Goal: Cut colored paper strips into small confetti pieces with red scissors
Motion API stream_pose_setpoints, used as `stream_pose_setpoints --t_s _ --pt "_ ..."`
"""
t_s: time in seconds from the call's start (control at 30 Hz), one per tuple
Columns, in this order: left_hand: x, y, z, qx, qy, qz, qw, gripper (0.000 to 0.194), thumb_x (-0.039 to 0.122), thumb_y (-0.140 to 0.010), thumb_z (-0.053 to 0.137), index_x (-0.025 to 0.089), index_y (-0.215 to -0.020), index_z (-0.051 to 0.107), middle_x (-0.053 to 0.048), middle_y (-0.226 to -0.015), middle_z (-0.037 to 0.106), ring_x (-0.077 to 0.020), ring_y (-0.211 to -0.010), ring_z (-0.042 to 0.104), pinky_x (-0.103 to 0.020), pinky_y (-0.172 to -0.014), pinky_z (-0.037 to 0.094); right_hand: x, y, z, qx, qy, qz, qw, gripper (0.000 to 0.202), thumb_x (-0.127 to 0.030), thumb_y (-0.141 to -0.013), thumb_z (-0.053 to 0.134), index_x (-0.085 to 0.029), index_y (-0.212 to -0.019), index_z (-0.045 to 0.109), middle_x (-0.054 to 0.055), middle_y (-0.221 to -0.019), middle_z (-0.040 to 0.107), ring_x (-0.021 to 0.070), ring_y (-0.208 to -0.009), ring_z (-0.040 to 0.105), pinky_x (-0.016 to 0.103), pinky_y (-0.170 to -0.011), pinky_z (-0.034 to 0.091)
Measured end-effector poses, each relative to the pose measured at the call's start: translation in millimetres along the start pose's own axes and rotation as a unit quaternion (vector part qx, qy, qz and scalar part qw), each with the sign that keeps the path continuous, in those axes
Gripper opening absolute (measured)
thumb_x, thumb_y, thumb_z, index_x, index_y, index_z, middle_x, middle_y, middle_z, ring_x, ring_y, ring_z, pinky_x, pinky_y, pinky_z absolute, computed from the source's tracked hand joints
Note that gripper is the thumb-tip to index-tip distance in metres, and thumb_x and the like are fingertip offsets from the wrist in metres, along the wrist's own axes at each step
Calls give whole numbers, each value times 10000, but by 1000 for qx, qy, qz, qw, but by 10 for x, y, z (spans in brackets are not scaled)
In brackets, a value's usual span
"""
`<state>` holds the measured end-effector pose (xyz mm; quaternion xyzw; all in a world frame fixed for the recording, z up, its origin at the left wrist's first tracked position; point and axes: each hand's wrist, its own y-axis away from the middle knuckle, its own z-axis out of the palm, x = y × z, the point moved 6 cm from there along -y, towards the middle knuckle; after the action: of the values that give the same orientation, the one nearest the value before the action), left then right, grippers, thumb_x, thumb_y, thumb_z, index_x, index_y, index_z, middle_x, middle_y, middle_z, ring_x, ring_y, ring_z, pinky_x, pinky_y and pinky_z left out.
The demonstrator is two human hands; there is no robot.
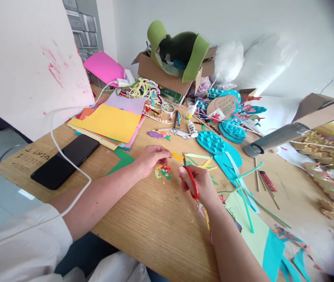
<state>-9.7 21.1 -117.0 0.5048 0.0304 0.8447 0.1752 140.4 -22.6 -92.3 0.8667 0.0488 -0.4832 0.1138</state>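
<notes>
My left hand (pixel 153 159) pinches a small strip of yellow-orange paper (pixel 176 155) by its left end. Red-handled scissors (pixel 194 187) are in my right hand (pixel 200 182), their blades pointing away from me and touching the right end of the strip. Small round bits of coloured paper (pixel 164 172) lie in a pile on the wooden table (pixel 143 219) just below the strip. Narrow yellow and green paper cuttings (pixel 204 163) are scattered beyond my right hand.
Stacked coloured paper (pixel 114 122) and a black phone (pixel 65 161) lie at the left. Glue bottles (pixel 192 128), blue egg-carton pieces (pixel 211 142) and a grey tube (pixel 278 139) stand or lie farther back. A white cable (pixel 55 143) crosses my left forearm.
</notes>
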Motion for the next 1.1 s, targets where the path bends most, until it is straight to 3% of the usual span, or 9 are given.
stream_pose_setpoints --t_s 0.1,0.23,0.33,0.4,0.5,0.7,1.1 --pt "34 -11 -22 24 -55 39 997 155 239 -630 745 132 -638 632 3 -580 603 -81 -542 523 -227 -580 436 -23 35 -47 -19 -88 -31 995 508 -655 -846 514 -189 -647 555 9 -463 558 121 -383 489 241 -406 343" --pt "77 -8 -28 39 -146 89 984 171 275 -644 734 138 -655 632 3 -601 607 -97 -564 536 -229 -565 426 -101 126 -108 -57 -175 -51 981 555 -717 -814 489 -188 -676 583 2 -436 530 115 -335 457 235 -350 296" --pt "107 10 -15 39 -214 118 969 163 273 -660 723 132 -680 643 -6 -630 620 -106 -577 538 -233 -566 419 -137 180 -21 -143 -153 -16 978 539 -699 -803 526 -178 -679 589 1 -443 545 113 -338 482 221 -348 315" --pt "122 25 9 26 -234 135 963 157 270 -674 714 129 -693 649 -11 -657 626 -108 -594 541 -238 -589 426 -111 180 38 -167 -124 29 978 509 -659 -801 570 -171 -658 583 -3 -453 558 103 -348 495 207 -364 340" --pt "129 44 51 -1 -232 149 961 176 294 -695 706 128 -698 648 -12 -668 618 -108 -612 535 -239 -609 426 -45 138 73 -152 -107 80 979 527 -661 -803 563 -166 -622 566 -4 -446 560 96 -350 497 195 -365 333" --pt "71 56 102 -49 -174 91 979 256 361 -691 727 126 -698 626 4 -617 580 -88 -552 506 -230 -568 417 -4 106 85 -163 -105 86 977 513 -648 -795 580 -168 -615 558 -9 -446 566 96 -354 501 194 -361 320" --pt "2 12 71 -57 -117 72 989 263 333 -658 780 125 -737 640 12 -637 612 -72 -524 535 -233 -571 461 3 121 66 -160 -117 85 977 482 -612 -819 581 -165 -639 574 -17 -440 557 95 -353 499 188 -365 338"
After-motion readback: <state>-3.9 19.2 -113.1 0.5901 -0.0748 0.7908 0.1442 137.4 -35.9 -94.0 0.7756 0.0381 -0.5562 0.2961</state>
